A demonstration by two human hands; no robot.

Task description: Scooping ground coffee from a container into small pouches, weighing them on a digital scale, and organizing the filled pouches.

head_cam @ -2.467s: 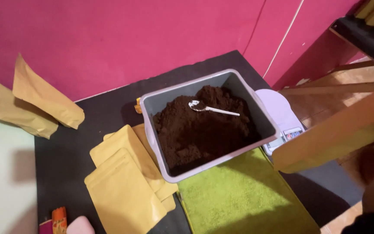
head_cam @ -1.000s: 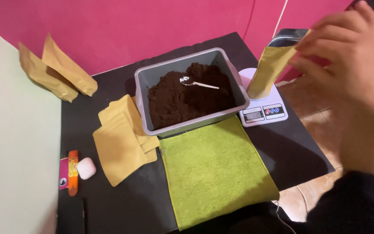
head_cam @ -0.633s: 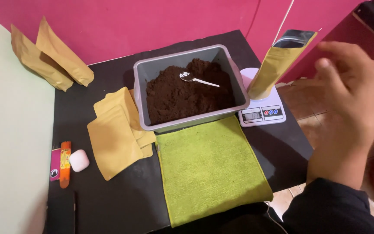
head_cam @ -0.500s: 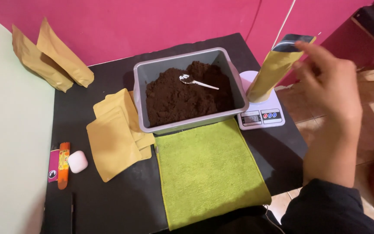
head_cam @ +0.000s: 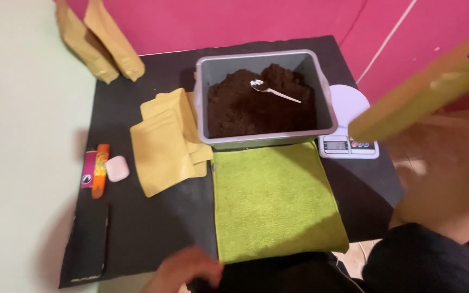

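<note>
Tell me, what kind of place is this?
Probably a small home packing spot: a grey tub of brown powder with a spoon, a kitchen scale, and flat paper pouches on a black mat.

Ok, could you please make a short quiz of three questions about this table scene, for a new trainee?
1. True or false: the spoon lies in the grey tub of dark powder.
2. What lies directly in front of the tub? A) green cloth B) white scale C) flat pouches
3. Which hand holds the tan pouch up in the air?

Key:
1. True.
2. A, the green cloth.
3. The right hand; the left hand is low at the mat's near edge.
</note>
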